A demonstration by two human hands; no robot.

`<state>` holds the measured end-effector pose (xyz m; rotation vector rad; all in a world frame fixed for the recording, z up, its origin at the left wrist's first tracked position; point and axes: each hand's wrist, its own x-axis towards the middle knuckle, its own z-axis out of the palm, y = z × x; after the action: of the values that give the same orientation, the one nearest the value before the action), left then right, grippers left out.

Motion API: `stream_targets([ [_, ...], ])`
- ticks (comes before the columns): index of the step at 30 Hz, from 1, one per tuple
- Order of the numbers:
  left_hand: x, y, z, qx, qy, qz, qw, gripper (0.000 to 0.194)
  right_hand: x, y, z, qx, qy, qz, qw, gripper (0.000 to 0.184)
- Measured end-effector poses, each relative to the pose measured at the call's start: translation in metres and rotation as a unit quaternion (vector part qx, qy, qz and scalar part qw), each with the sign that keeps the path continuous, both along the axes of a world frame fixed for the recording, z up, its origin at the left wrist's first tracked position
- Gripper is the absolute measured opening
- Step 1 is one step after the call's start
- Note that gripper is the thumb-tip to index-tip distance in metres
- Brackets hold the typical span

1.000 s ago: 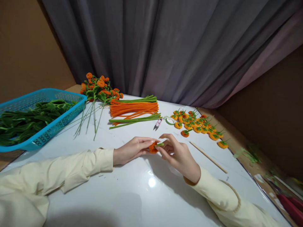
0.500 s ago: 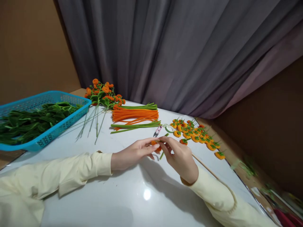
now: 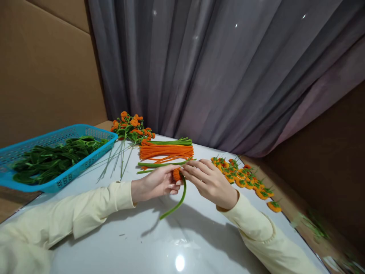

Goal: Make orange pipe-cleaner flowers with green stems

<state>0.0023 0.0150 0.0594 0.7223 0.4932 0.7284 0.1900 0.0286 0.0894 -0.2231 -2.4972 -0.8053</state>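
Between the thumb and fingers of my left hand point(image 3: 156, 183) is a small orange fuzzy flower head point(image 3: 176, 174), made of coiled pipe cleaner. From its right side a green pipe cleaner point(image 3: 180, 201) curves down toward me, its end free above the table. My right hand point(image 3: 212, 183) meets the flower head from the right, fingertips pressed where the green pipe cleaner joins it; its thumb is hidden. Just behind my hands lie a bundle of orange pipe cleaners point(image 3: 165, 151) and loose green pipe cleaners point(image 3: 154, 165).
At the left a blue plastic basket point(image 3: 57, 185) holds green fuzzy leaves point(image 3: 61, 156). Finished orange flowers on stems point(image 3: 132, 127) lie at the back. Several orange-yellow flower heads point(image 3: 248, 177) sit on the white table point(image 3: 137, 247) to the right. A grey curtain point(image 3: 199, 76) hangs behind.
The green pipe cleaner now hangs in a long curve below the flower head. My right hand has turned and its fingers have straightened. The view has tilted up slightly.
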Motion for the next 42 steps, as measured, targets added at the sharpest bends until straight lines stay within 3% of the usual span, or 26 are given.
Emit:
stream_targets([
  [6,0.011,-0.008,-0.016,0.131,0.147,0.033,0.98,0.042,0.007,-0.008,-0.018,0.005,-0.005,0.017,1.0,0.02],
  [10,0.013,-0.01,-0.027,0.244,0.252,0.08,0.933,0.041,0.004,-0.013,-0.022,-0.015,-0.019,0.011,1.0,0.021],
  [13,0.011,-0.013,-0.025,0.327,0.314,0.082,0.888,0.038,0.0,-0.016,-0.024,-0.043,-0.032,0.003,0.999,0.027],
  [18,0.008,-0.015,-0.016,0.399,0.331,0.055,0.853,0.032,-0.003,-0.02,-0.027,-0.051,-0.052,-0.02,0.997,0.023],
  [23,0.003,-0.01,-0.025,0.49,0.339,0.033,0.803,0.01,-0.005,-0.023,-0.035,-0.067,-0.062,-0.031,0.995,0.028],
  [26,0.003,-0.009,-0.034,0.467,0.355,0.011,0.809,0.014,-0.005,-0.024,-0.038,-0.092,-0.064,-0.033,0.993,0.029],
  [30,0.005,-0.009,-0.04,0.326,0.359,-0.011,0.874,0.027,-0.004,-0.024,-0.039,-0.118,-0.061,-0.035,0.99,0.028],
  [34,0.008,-0.009,-0.033,0.19,0.318,-0.044,0.928,0.032,-0.005,-0.026,-0.042,-0.123,-0.047,-0.049,0.99,0.026],
  [38,0.012,-0.01,-0.027,0.142,0.314,-0.061,0.937,0.043,-0.009,-0.028,-0.046,-0.129,-0.042,-0.063,0.989,0.021],
  [42,0.013,-0.01,-0.032,0.128,0.31,-0.07,0.939,0.048,-0.01,-0.03,-0.047,-0.129,-0.05,-0.076,0.988,0.019],
])
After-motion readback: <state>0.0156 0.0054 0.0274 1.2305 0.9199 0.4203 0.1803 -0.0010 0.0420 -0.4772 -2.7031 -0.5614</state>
